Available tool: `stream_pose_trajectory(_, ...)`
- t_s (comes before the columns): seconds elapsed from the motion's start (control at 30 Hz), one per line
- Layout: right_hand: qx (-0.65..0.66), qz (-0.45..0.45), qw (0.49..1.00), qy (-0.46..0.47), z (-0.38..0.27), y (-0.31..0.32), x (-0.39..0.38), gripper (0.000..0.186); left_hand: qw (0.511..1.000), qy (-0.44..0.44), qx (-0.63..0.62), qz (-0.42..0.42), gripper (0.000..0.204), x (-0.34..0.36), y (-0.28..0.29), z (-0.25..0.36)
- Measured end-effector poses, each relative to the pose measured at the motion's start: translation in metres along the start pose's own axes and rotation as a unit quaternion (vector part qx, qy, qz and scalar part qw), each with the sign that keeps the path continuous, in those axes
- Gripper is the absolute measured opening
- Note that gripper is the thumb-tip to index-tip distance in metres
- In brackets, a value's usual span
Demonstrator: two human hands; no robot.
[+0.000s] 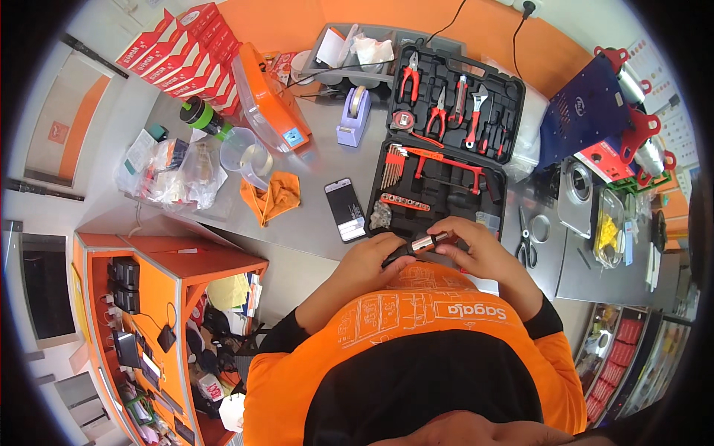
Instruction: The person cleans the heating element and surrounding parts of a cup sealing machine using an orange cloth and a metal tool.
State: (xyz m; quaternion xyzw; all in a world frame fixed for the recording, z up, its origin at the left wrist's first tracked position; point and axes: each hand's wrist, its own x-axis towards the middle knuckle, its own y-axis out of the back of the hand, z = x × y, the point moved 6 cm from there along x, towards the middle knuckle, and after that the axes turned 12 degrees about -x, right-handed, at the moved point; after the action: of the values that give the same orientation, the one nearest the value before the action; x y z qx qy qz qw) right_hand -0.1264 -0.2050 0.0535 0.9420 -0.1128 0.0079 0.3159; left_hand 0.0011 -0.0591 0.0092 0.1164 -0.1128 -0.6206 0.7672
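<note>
In front of my waist, a short driver with a black grip and a shiny metal barrel (424, 244) is held in both hands. My left hand (370, 262) wraps round its dark grip. At the other end, my right hand (476, 249) has its thumb and fingers closed on the metal tip; what exactly sits there is partly hidden. Just beyond my hands lies an open black tool case (442, 215) holding red-handled pliers (437, 117), an adjustable wrench (476, 119), a red hacksaw (450, 172), hex keys (392, 169) and a socket rail (405, 201).
Left of the case lie a phone (344, 210), an orange cloth (271, 197) and a purple tape dispenser (355, 117). Scissors (526, 241) and a tape roll (541, 228) are to the right. A blue machine (582, 111) stands far right; an orange shelf unit (167, 267) is at left.
</note>
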Motion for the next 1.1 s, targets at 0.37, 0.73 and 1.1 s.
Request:
stream_pose_trajectory(0.37, -0.025, -0.052, 0.997, -0.044, 0.012, -0.022, 0.0, 0.027, 0.997, -0.044, 0.07, -0.004, 0.035, -0.004, -0.005, -0.003)
stream_pose_trajectory(0.73, 0.075, -0.064, 0.99, -0.101, 0.061, -0.064, -0.013, 0.025, 0.983, -0.053, 0.177, 0.005, 0.029, -0.006, -0.008, -0.002)
stream_pose_trajectory(1.1, 0.393, -0.056, 0.875, -0.278, 0.09, -0.086, -0.017, 0.029, 0.995, 0.008, -0.042, -0.092, 0.055, 0.01, -0.033, -0.034)
